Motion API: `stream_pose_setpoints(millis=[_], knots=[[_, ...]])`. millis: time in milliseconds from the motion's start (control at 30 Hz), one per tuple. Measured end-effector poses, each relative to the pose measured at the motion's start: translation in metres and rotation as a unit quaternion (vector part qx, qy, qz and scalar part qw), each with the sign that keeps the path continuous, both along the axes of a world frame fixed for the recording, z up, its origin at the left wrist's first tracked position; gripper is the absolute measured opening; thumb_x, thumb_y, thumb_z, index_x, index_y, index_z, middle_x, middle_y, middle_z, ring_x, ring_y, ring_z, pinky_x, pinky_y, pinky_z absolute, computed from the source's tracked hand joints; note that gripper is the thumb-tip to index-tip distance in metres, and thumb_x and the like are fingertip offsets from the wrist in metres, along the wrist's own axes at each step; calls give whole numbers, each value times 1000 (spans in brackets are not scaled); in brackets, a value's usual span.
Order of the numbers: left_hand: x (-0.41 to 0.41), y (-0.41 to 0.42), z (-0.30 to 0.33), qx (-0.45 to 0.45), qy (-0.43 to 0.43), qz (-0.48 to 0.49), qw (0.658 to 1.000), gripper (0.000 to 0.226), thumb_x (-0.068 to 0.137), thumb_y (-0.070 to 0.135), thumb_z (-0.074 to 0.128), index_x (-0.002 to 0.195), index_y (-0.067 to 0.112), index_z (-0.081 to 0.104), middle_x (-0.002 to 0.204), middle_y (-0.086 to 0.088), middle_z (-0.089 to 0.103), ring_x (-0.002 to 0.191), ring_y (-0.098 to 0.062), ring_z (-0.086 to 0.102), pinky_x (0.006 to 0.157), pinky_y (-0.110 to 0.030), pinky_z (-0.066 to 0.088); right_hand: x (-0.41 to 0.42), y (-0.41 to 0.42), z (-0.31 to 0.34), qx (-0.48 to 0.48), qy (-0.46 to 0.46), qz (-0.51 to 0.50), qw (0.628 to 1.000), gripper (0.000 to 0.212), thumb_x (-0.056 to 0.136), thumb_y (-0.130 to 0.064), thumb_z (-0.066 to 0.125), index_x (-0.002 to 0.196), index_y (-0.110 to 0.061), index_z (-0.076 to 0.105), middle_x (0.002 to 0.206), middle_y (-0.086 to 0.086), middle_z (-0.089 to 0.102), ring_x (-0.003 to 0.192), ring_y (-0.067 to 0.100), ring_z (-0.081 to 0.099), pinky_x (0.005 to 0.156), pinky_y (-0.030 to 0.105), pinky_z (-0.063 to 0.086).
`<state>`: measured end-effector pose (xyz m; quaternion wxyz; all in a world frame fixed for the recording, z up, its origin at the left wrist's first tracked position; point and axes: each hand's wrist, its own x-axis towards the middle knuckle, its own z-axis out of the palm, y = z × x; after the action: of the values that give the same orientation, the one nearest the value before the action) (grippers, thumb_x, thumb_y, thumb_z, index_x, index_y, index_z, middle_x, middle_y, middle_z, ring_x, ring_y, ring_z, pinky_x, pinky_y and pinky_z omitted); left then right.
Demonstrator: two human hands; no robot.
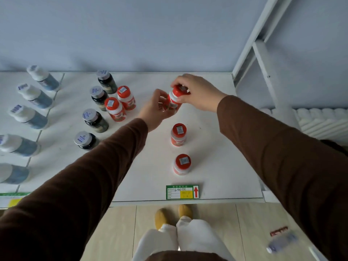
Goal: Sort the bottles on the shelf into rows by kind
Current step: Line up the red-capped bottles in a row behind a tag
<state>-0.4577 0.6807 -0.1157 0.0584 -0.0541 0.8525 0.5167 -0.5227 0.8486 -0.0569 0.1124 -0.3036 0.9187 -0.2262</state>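
Note:
Both hands hold one red-capped bottle (175, 98) over the white shelf (216, 147). My right hand (195, 91) grips its cap from above; my left hand (158, 108) wraps its lower body. Two red-capped bottles (178, 134) (182, 164) stand in a line in front of it, toward me. Two more red-capped bottles (114, 109) (126, 97) stand further left, beside a row of several dark bottles with silver caps (95, 120). A row of several blue bottles with white caps (28, 116) runs along the far left.
A green and yellow shelf label with a red arrow (182, 192) sits at the shelf's front edge. A white metal upright (263, 59) stands at the right. On the floor lie a plastic bottle (282, 243) and a red wrapper (278, 230).

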Motion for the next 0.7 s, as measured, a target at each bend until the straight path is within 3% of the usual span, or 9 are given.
stream_pose_setpoints(millis=[100, 300, 400, 500, 600, 700], knots=[[5, -7, -15, -102, 19, 20, 994, 44, 82, 18, 74, 119, 15, 50, 116, -5, 58, 103, -19, 58, 92, -34, 52, 1, -3, -16, 70, 44, 42, 996, 37, 91, -15, 65, 126, -19, 58, 127, 2, 56, 113, 23, 54, 89, 27, 41], [31, -28, -30, -224, 63, 48, 971, 34, 85, 19, 68, 116, 14, 55, 116, -5, 58, 104, -20, 56, 90, -31, 48, 0, -5, -31, 140, 60, 76, 985, 42, 89, -11, 66, 129, -20, 56, 131, 4, 53, 114, 27, 51, 95, 36, 45], [43, -37, -34, -244, 68, 79, 964, 36, 87, 20, 67, 121, 15, 55, 124, -4, 57, 113, -21, 54, 97, -33, 46, -4, -12, -24, 172, 44, 90, 980, 47, 87, -16, 68, 132, -22, 54, 133, 5, 51, 118, 28, 49, 98, 39, 46], [50, -46, -36, -241, 70, 136, 958, 42, 87, 19, 65, 126, 12, 53, 129, -7, 56, 121, -24, 51, 103, -35, 41, -11, -40, -10, 135, 58, 110, 983, 50, 87, -25, 69, 135, -22, 53, 134, 6, 50, 122, 28, 46, 98, 40, 43], [53, -48, -38, -213, 53, 177, 959, 46, 87, 18, 64, 129, 7, 51, 131, -11, 54, 123, -28, 49, 106, -38, 40, -19, -90, -5, 79, 78, 148, 983, 54, 90, -18, 65, 141, -22, 48, 141, 6, 47, 127, 28, 45, 105, 40, 40], [54, -46, -41, -191, 32, 200, 960, 52, 87, 18, 63, 135, 8, 45, 136, -12, 51, 125, -28, 49, 106, -40, 40, -25, -137, -12, 108, 80, 202, 970, 66, 91, -9, 62, 149, -26, 37, 149, 6, 39, 132, 28, 41, 109, 40, 38]])
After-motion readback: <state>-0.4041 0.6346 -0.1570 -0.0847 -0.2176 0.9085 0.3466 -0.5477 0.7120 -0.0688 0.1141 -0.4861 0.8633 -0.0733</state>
